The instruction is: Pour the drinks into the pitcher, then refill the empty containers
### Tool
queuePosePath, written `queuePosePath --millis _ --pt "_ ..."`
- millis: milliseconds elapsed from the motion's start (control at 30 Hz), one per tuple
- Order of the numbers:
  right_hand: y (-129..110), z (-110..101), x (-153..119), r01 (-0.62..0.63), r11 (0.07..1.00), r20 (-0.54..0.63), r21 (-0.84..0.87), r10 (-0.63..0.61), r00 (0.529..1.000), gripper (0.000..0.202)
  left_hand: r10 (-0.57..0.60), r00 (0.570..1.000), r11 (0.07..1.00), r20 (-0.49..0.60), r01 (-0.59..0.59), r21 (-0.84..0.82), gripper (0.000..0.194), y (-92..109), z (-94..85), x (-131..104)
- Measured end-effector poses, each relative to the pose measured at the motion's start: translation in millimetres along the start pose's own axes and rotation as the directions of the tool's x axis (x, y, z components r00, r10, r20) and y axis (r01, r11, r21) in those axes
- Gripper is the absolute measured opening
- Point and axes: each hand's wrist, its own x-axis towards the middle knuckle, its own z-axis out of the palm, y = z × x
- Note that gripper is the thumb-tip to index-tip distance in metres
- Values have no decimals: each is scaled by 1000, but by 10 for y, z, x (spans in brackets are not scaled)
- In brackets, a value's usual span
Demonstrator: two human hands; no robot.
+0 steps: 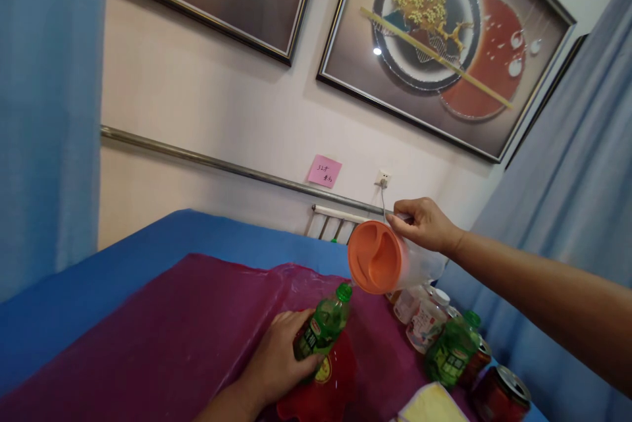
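Note:
My left hand (279, 356) is wrapped round a green plastic bottle (323, 323), which stands tilted over a red item (326, 392) with a yellow emblem. Up and to the right, my right hand (422, 221) grips the handle of a clear pitcher (419, 268) with an orange lid (374, 257). The pitcher is tipped on its side, its lid just above the bottle's mouth. Whether liquid passes between them is too small to tell.
Several bottles and cans stand at the right, among them a second green bottle (451, 351) and a dark red can (501, 395). A yellow cloth (432, 405) lies near the front on purple sheeting (162, 343). Blue curtains (557, 172) hang at both sides.

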Motion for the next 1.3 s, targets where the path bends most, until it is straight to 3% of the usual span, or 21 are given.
queuePosePath --millis 267,1300 --pt "-12 -11 2 1 1000 -9 -9 -1 1000 41 11 1000 1000 18 -11 24 44 5 -15 -1" --pt "-20 -26 -5 0 1000 12 -11 0 1000 39 1 1000 1000 28 -2 23 49 -40 17 -6"
